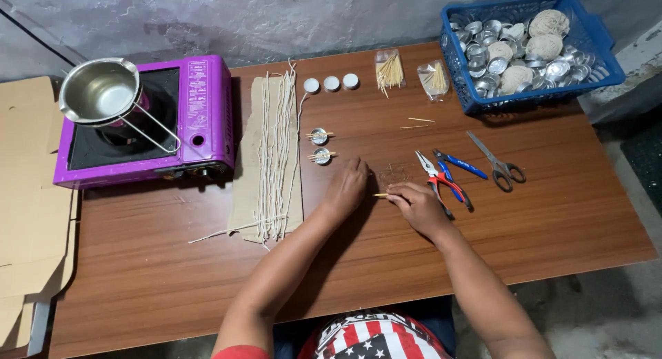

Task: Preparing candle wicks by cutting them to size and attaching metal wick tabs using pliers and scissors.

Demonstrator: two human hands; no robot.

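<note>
Wooden toothpick [381,195], thin and pale, lies pinched by the right hand [416,206] on the grained brown surface [552,214]; the left hand [347,186] rests curled beside it, grip unclear. Beyond sit red-handled pliers [441,182], round metal cups [320,146] and limp wick strings [274,152].

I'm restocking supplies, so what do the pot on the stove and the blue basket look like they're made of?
The pot looks like polished steel: silvery, with bright reflections. The blue basket looks like moulded plastic, judging by its even colour and lattice walls.
</note>
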